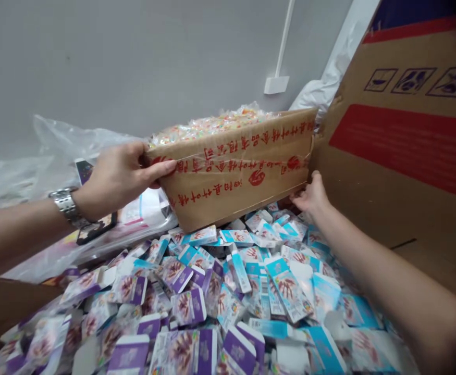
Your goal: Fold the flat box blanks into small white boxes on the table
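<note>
A cardboard box (231, 177) with red printing, upside down to me, is tilted above a heap of small packets. Clear-wrapped pieces with coloured specks (220, 122) fill it to the top. My left hand (128, 172), with a metal watch on the wrist, grips the box's left upper corner, thumb on the front face. My right hand (311, 195) holds the lower right corner from below; some of its fingers are hidden under the box. Beneath and in front lie many small blue-and-white and purple-and-white cartons (247, 281), several with flaps open.
A large brown carton (407, 156) with red and blue print rises on the right. Clear plastic bags (134, 219) with printed contents lie on the left. Behind stand a grey wall (134, 57) with a white socket box (276, 85) and a white sack (316, 96).
</note>
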The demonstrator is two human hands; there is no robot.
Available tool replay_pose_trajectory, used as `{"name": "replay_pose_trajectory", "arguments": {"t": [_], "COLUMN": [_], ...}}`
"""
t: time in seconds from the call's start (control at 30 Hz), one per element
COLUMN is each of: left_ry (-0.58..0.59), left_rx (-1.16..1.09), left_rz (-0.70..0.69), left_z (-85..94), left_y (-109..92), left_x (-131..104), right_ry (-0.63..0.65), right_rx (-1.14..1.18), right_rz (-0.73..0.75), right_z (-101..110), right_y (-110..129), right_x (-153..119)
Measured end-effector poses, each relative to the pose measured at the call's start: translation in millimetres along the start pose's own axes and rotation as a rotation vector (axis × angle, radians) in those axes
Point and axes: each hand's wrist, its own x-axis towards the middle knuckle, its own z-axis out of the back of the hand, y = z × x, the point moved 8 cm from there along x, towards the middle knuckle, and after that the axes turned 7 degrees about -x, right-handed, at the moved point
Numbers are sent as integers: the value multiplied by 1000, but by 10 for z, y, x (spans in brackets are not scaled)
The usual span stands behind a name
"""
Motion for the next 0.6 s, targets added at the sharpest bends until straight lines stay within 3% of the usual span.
{"name": "replay_pose_trajectory", "arguments": {"t": [0.1,0.2,0.33,0.6], "left_ry": [8,17,31,97], "left_rx": [42,9,12,-107], "left_rz": [-3,3,-17,-11], "left_z": [60,102,202,471], "left_y": [-103,-177,-297,-456], "left_x": [-13,-67,-177,-526], "right_ry": [-45,-129,-147,-165], "right_rx": [-14,10,8,-57], "right_rz": [-68,-50,-46,-43], "right_z": [17,71,159,674], "right_y": [51,167,320,662], "right_x": [-144,-304,-566,-1255]}}
